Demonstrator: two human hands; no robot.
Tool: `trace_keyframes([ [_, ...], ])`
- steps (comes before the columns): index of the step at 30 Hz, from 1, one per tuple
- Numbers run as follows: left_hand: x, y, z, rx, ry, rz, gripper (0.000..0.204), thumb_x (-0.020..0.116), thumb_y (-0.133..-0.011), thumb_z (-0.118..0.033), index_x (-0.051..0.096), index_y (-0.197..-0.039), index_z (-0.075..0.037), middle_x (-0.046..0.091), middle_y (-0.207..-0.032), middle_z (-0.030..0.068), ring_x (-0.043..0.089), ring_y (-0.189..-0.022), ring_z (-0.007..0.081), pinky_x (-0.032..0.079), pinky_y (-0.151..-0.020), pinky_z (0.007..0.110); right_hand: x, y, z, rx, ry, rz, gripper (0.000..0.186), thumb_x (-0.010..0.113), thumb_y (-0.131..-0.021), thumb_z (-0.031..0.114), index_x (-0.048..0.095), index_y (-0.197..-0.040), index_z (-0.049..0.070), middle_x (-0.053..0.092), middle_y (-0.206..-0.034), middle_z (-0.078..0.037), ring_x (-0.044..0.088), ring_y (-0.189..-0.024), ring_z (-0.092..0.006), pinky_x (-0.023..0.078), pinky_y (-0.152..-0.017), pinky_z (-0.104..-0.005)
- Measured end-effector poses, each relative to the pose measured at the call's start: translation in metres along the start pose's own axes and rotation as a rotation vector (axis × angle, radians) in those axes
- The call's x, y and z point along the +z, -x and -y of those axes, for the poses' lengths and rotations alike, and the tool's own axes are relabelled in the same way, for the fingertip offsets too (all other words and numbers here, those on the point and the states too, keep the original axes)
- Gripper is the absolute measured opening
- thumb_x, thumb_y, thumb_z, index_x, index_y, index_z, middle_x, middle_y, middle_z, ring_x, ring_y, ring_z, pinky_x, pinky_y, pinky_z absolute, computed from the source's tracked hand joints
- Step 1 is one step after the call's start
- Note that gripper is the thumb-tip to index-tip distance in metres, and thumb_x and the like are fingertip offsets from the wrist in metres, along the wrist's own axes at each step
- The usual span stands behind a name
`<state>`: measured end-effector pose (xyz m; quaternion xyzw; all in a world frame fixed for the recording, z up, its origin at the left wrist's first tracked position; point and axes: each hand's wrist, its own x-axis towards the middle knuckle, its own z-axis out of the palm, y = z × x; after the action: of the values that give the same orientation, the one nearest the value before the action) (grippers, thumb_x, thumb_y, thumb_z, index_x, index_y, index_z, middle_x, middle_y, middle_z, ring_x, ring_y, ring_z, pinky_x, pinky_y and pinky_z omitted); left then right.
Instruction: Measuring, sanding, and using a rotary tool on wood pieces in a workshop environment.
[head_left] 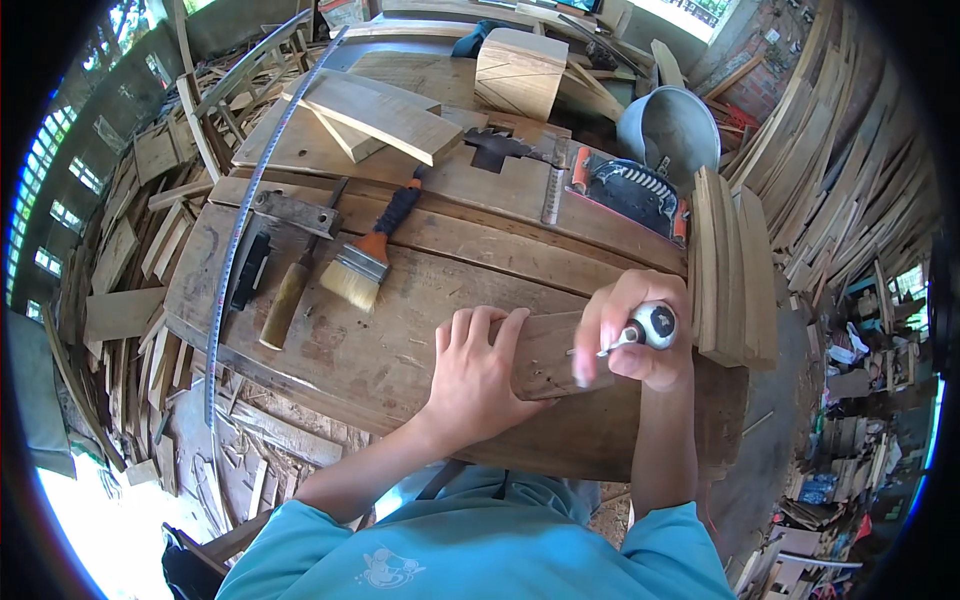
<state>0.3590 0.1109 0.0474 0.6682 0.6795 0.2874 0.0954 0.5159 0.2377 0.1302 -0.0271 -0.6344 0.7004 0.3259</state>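
Observation:
My left hand is closed around the left end of a short wooden board, pressing it onto the workbench near its front edge. Over the board's right end, my right hand grips a hand tool with a rounded white-and-black handle. A short metal part points left from that tool; the fingers hide much of the rest, so its exact kind is unclear. Left of my hands lie a paintbrush with pale bristles and a wooden-handled chisel.
A long measuring strip crosses the left of the workbench. Farther back are stacked planks, a toothed saw blade, a wood block and a metal bucket. Upright boards stand at the right edge.

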Motion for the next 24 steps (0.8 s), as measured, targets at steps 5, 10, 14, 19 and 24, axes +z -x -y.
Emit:
trace_keyframes([
  [5, 0.001, -0.004, -0.001, 0.005, 0.018, 0.025, 0.098, 0.094, -0.060, -0.046, 0.055, -0.141, -0.007, 0.054, -0.127, 0.0118, 0.048, -0.123, 0.0329, 0.038, -0.103, 0.048, 0.003, 0.009, -0.009, -0.044, -0.097, -0.194, 0.026, 0.082, -0.083, 0.006, 0.058, -0.075, 0.005, 0.060, -0.066, -0.004, 0.057, -0.057, -0.0101, 0.038, -0.051, -0.0247],
  [10, -0.002, -0.005, -0.002, -0.007, 0.005, 0.037, 0.099, 0.095, -0.057, -0.045, 0.055, -0.141, -0.009, 0.054, -0.128, 0.0105, 0.047, -0.123, 0.0325, 0.037, -0.103, 0.048, 0.012, 0.012, -0.010, -0.097, 0.031, -0.304, 0.021, 0.077, -0.083, 0.000, 0.058, -0.075, 0.004, 0.061, -0.065, -0.004, 0.056, -0.056, -0.0094, 0.041, -0.052, -0.0252],
  [14, -0.002, -0.006, -0.003, -0.010, -0.016, 0.052, 0.100, 0.095, -0.057, -0.045, 0.055, -0.142, -0.009, 0.054, -0.128, 0.0108, 0.047, -0.124, 0.0326, 0.037, -0.104, 0.048, 0.021, 0.015, -0.015, -0.158, 0.175, -0.426, 0.021, 0.077, -0.082, -0.003, 0.059, -0.075, 0.004, 0.063, -0.066, -0.004, 0.057, -0.056, -0.0083, 0.041, -0.051, -0.0244],
  [19, -0.001, -0.006, -0.004, -0.031, -0.016, 0.086, 0.102, 0.094, -0.058, -0.048, 0.054, -0.144, -0.009, 0.053, -0.128, 0.0122, 0.047, -0.125, 0.0326, 0.037, -0.105, 0.048, 0.036, 0.014, -0.027, -0.253, 0.383, -0.658, 0.023, 0.080, -0.083, -0.001, 0.059, -0.075, 0.004, 0.062, -0.066, -0.003, 0.056, -0.057, -0.0059, 0.041, -0.051, -0.0239],
  [24, 0.003, -0.003, -0.005, -0.015, -0.024, 0.048, 0.101, 0.093, -0.059, -0.047, 0.054, -0.144, -0.009, 0.053, -0.127, 0.0135, 0.048, -0.124, 0.0329, 0.037, -0.105, 0.048, 0.052, 0.020, -0.044, -0.542, 0.730, -0.877, 0.021, 0.069, -0.096, -0.001, 0.052, -0.084, 0.003, 0.059, -0.068, -0.004, 0.053, -0.051, -0.0068, 0.038, -0.045, -0.0231],
])
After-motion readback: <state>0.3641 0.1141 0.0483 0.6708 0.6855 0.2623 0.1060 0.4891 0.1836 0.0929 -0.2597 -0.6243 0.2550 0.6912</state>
